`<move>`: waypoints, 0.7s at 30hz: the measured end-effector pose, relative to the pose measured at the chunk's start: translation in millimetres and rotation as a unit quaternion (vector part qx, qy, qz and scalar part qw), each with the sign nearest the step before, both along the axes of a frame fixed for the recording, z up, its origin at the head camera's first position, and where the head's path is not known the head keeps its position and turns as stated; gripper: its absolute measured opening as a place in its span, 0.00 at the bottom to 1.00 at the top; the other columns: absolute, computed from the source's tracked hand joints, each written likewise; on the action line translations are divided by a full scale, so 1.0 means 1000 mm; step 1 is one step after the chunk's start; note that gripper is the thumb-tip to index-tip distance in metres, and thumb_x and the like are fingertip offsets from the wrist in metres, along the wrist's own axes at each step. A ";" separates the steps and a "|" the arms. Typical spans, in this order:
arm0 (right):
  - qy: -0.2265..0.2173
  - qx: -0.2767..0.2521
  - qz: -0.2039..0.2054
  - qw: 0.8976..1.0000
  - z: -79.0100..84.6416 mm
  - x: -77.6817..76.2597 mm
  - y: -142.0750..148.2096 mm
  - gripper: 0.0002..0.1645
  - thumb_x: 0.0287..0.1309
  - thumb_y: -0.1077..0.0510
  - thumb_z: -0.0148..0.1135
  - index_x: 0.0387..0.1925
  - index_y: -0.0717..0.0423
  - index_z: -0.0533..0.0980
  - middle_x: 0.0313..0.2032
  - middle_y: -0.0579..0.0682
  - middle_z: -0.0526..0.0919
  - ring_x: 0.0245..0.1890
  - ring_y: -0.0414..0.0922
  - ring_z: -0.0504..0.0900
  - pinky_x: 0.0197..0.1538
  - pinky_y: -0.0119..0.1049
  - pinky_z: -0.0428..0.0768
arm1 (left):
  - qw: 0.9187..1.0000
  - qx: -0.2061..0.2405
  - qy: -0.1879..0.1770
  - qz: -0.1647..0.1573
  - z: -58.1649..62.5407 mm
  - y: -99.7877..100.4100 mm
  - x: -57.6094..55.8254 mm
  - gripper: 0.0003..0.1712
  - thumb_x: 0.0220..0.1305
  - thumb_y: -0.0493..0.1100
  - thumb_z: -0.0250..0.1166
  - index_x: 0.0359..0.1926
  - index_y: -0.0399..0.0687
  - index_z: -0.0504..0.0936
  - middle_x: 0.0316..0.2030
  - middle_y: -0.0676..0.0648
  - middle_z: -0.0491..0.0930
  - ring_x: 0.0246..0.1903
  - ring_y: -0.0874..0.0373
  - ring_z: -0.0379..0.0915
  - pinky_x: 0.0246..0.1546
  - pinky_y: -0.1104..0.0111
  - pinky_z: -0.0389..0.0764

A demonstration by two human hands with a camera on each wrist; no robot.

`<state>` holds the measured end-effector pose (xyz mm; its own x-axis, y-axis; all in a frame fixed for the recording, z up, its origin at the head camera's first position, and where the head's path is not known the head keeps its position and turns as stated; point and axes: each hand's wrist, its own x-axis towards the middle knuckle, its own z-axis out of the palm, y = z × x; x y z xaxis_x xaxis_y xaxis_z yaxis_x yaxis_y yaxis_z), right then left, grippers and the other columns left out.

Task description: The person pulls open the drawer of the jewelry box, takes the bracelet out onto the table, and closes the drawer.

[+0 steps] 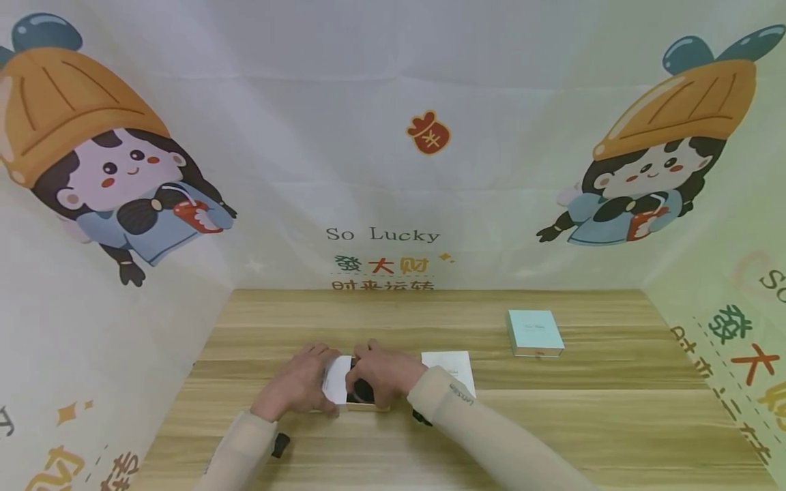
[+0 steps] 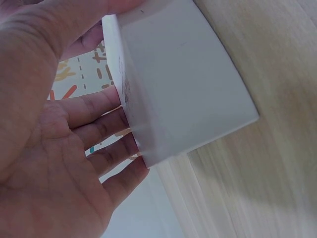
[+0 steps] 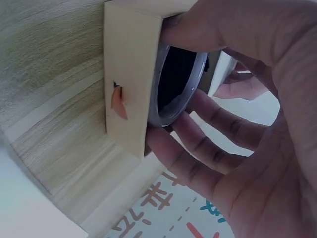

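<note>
My left hand [image 1: 303, 382] grips a white box sleeve [image 2: 183, 79], with the thumb along one edge and the fingertips along the opposite edge. Out of the sleeve's right end sticks a drawer [image 3: 130, 64] with pale outer walls and a small orange ribbon tab [image 3: 118, 104] on its front. Inside the drawer sits a translucent, pale ring like a bangle [image 3: 198, 79] around a black middle. My right hand [image 1: 383, 375] holds the ring, thumb at one side inside the drawer's edge and fingers curled at the other. The palm hides part of the drawer in the head view.
A pale blue box [image 1: 535, 331] with an orange-toned front stands at the back right of the wooden table [image 1: 589, 423]. Right of my right hand, a white square piece [image 1: 460, 361] lies partly under the sleeve of my arm. Printed cloth walls [image 1: 393, 157] enclose the table.
</note>
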<state>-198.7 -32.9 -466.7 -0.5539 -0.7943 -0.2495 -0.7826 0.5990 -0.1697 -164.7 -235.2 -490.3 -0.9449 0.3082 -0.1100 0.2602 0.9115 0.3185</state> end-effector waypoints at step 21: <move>-0.018 -0.146 0.029 0.989 0.015 0.021 0.022 0.29 0.48 0.56 0.78 0.53 0.30 0.83 0.50 0.42 0.75 0.48 0.38 0.70 0.47 0.26 0.74 | 1.000 0.011 -0.007 0.008 0.004 0.000 0.004 0.52 0.31 0.47 0.89 0.62 0.44 0.78 0.55 0.49 0.80 0.53 0.51 0.72 0.59 0.53 0.77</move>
<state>-177.5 -10.7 -451.3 -0.5009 -0.8652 -0.0234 -0.8041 0.4752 -0.3573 -161.2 -235.2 -486.8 -0.9479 0.2965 -0.1169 0.2417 0.9078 0.3427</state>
